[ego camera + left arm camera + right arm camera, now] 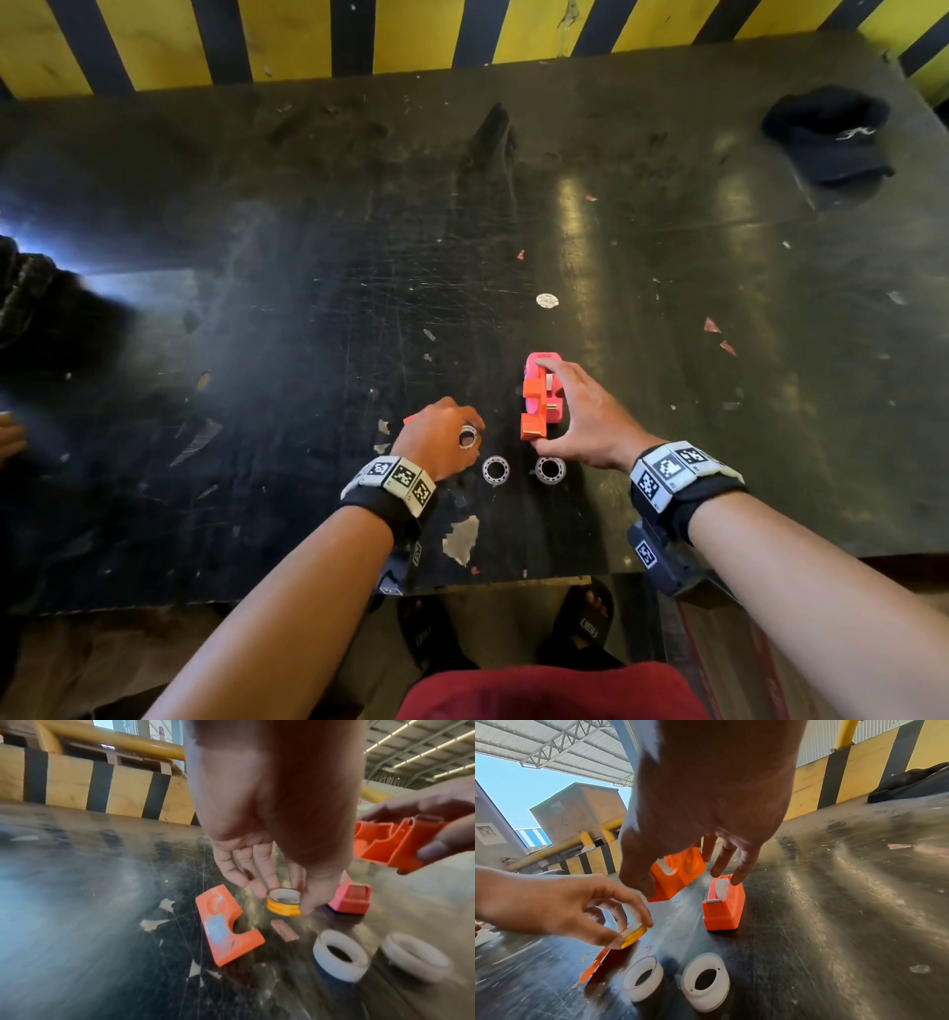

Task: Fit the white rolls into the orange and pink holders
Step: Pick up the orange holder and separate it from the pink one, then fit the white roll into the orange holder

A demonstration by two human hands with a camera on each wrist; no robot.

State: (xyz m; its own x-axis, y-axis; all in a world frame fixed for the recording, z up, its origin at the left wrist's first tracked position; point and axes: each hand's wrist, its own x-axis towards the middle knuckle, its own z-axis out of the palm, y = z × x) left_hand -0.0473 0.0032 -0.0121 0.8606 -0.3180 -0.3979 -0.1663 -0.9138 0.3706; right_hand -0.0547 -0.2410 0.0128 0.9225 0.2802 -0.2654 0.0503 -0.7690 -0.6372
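Note:
My left hand (pixel 464 429) pinches a small white-cored roll with a yellow-orange side (pixel 282 903) just above the dark table (pixel 257 360). An orange side plate (pixel 226 927) lies flat under that hand. My right hand (pixel 543 407) grips the open orange holder (pixel 680 876), thumb at its near end and fingers over the far end, lifted off the table. Right beside it the pink holder (pixel 725 908) stands with a white roll (pixel 722 888) seated in it. Two loose white rolls (pixel 495 469) (pixel 550 469) lie flat in front of both hands.
A black cap (pixel 829 136) sits at the table's far right corner. A yellow and black striped barrier (pixel 411 36) runs behind the table. Paper scraps and a small pink strip (pixel 284 931) litter the surface. Another person's hand (pixel 10 437) shows at the left edge.

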